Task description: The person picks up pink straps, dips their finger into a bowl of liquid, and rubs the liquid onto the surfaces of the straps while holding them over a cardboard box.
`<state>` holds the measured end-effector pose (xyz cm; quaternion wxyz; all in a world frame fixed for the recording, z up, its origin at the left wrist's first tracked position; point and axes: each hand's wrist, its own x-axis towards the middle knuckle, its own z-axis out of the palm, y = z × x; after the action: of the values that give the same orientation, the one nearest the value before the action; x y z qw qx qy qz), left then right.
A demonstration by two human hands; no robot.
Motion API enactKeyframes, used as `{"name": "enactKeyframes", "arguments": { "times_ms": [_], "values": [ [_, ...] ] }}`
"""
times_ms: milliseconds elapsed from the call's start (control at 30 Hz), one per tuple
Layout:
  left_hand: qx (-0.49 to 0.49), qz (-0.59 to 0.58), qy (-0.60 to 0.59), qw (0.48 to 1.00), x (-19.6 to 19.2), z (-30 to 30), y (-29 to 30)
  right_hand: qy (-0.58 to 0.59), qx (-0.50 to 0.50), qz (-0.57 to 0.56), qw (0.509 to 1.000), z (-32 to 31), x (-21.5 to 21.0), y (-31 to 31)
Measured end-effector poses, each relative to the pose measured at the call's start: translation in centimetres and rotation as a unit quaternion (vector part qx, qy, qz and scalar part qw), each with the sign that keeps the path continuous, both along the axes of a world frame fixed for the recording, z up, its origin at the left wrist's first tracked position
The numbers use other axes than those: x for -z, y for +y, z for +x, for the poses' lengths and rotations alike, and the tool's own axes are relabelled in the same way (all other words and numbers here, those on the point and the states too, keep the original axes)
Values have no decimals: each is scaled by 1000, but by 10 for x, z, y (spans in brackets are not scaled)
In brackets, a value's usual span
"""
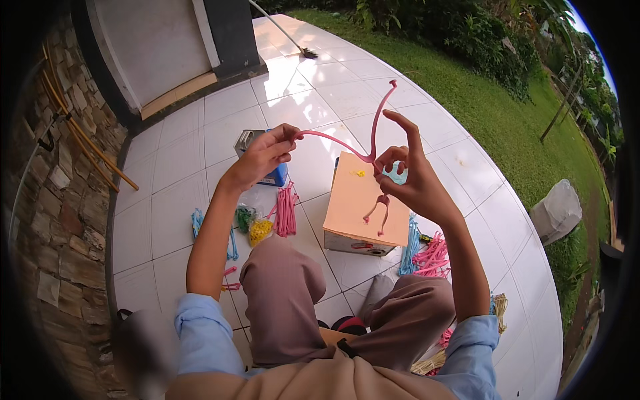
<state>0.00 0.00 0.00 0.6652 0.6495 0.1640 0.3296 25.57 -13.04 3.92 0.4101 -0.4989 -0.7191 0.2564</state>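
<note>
My left hand (263, 159) is closed, pinching one end of a thin pink cord (333, 139). The cord runs right to a fork, where my right hand (415, 170) pinches it between thumb and a finger, with the index finger raised. From the fork another branch stands upward to a knobbed tip. Below my right hand show two more short strands with knobbed ends, over a peach-coloured board (347, 190). The board lies on a box (357, 245). Small yellow pieces (360, 174) rest on it. A pale teal item (396, 175) is partly hidden behind my right hand.
Left of the box are a bundle of pink cords (286, 210), a bag of yellow pieces (260, 231), green pieces (245, 217) and a blue tin (277, 176). Right of it lie blue cords (409, 248) and pink cords (433, 257). A whitish sack (555, 210) stands by the grass.
</note>
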Motion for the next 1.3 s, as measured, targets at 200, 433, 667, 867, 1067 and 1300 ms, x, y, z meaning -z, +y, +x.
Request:
{"name": "enactKeyframes", "arguments": {
  "times_ms": [200,433,667,867,1067,1300],
  "values": [
    [-169,-97,-51,979,116,-108,31,137,-70,-8,988,-119,54,102],
    [-588,146,43,795,217,-135,20,163,17,35,986,-184,172,167],
    [-192,-69,71,976,307,-86,75,421,55,-150,893,-203,293,212],
    [-342,-266,95,896,418,-65,88,302,204,-250,897,-204,406,260],
    [-330,-100,287,894,434,-39,90,224,223,-227,921,-201,466,232],
    [-469,-57,224,852,397,-34,63,181,265,-158,934,-209,429,202]
  ]
}}
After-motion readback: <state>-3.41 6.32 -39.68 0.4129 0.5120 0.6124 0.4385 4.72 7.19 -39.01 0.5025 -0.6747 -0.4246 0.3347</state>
